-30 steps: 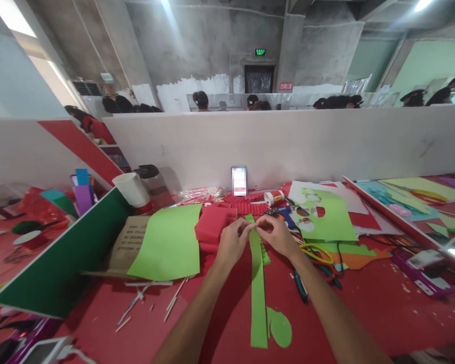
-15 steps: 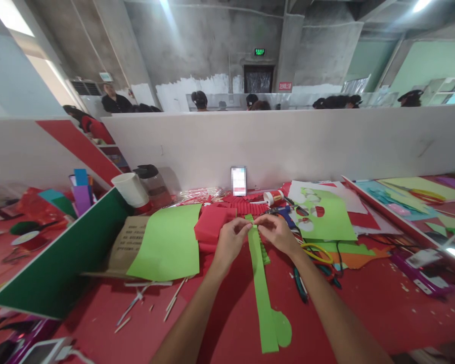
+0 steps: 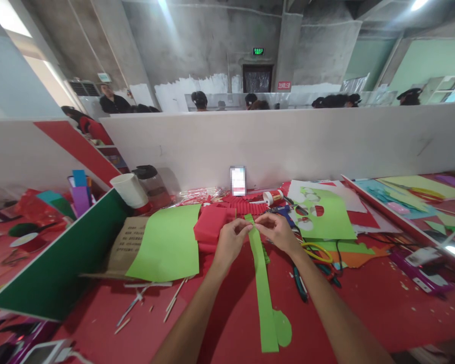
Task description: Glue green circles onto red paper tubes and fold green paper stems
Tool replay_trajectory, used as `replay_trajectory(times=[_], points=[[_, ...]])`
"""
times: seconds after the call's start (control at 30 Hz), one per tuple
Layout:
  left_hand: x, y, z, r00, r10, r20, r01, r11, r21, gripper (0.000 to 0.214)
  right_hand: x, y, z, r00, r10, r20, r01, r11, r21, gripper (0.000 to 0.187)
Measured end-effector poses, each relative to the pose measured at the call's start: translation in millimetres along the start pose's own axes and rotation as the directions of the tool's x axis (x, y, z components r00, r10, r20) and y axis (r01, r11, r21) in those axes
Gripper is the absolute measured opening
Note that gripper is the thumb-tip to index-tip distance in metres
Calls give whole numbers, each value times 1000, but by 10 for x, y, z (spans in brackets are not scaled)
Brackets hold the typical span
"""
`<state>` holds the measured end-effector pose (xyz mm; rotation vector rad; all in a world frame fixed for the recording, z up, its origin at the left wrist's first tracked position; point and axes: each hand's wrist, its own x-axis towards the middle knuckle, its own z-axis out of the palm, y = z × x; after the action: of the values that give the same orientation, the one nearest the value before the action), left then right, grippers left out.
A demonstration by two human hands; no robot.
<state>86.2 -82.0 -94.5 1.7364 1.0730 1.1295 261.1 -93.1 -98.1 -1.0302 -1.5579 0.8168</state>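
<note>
My left hand (image 3: 230,241) and my right hand (image 3: 276,231) pinch the far end of a long light-green paper strip (image 3: 263,298). The strip runs from my fingers toward me over the red table (image 3: 364,313) and ends beside a rounded green cut-out (image 3: 283,327). Its far end shows small folds between my fingertips. A pleated piece of green paper (image 3: 266,254) lies under the strip, just below my right hand. A red foam block (image 3: 211,225) sits just left of my left hand.
A light-green sheet (image 3: 169,242) lies on cardboard (image 3: 128,242), by a dark green board (image 3: 60,263) and a white cup (image 3: 129,190). A phone (image 3: 238,180) leans on the white partition (image 3: 288,141). Glue (image 3: 272,196), a cut green sheet (image 3: 328,217), pens (image 3: 299,283) and cables lie right. Other people sit beyond.
The strip's near end has swung a little to the right and lies beside the rounded cut-out. My fingers have kept working at its far end; both hands have stayed in place.
</note>
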Motion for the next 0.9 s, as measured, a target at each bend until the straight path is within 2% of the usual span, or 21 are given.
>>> replay_trajectory(times=[0.37, 0.5, 0.9], points=[[-22, -31, -10, 999, 37, 5, -37, 989, 144, 29, -1, -25, 7, 999, -14, 37, 17, 998, -62, 15], [-42, -25, -5, 998, 55, 0, -54, 979, 194, 26, -5, -44, -6, 996, -32, 80, 42, 990, -133, 16], [-68, 1, 12, 993, 112, 31, -115, 921, 372, 19, -26, -90, 8, 995, -28, 96, 54, 959, -278, 23]])
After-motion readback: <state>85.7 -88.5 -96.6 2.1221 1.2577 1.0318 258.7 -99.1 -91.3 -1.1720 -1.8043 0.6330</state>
